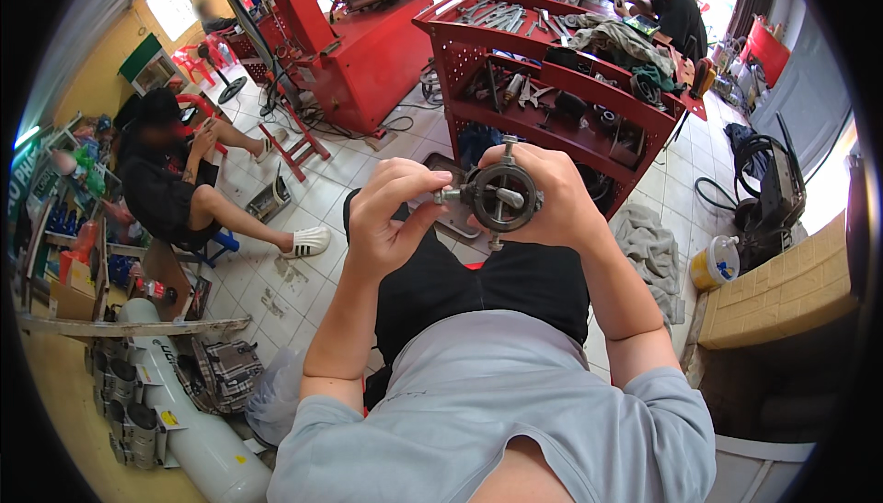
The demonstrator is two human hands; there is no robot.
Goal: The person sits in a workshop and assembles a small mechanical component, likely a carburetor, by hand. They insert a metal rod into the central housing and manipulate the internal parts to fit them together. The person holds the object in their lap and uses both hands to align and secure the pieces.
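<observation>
A round dark metal part (502,196), ring-shaped with short shafts sticking out above, below and to the left, is held up in front of me over my lap. My right hand (552,198) is wrapped around its right side and back. My left hand (394,211) pinches the shaft that sticks out on the left, thumb and fingers closed on its end. Both forearms rise from the lower edge, above my grey shirt and black shorts.
A red tool cart (589,140) with wrenches and rags stands right behind my hands. A person in black sits at left (175,192); another sits at the far back (676,8). A red lift (359,48), a white gas cylinder (198,429), a yellow tub (716,264) and a tiled ledge (782,296) surround me.
</observation>
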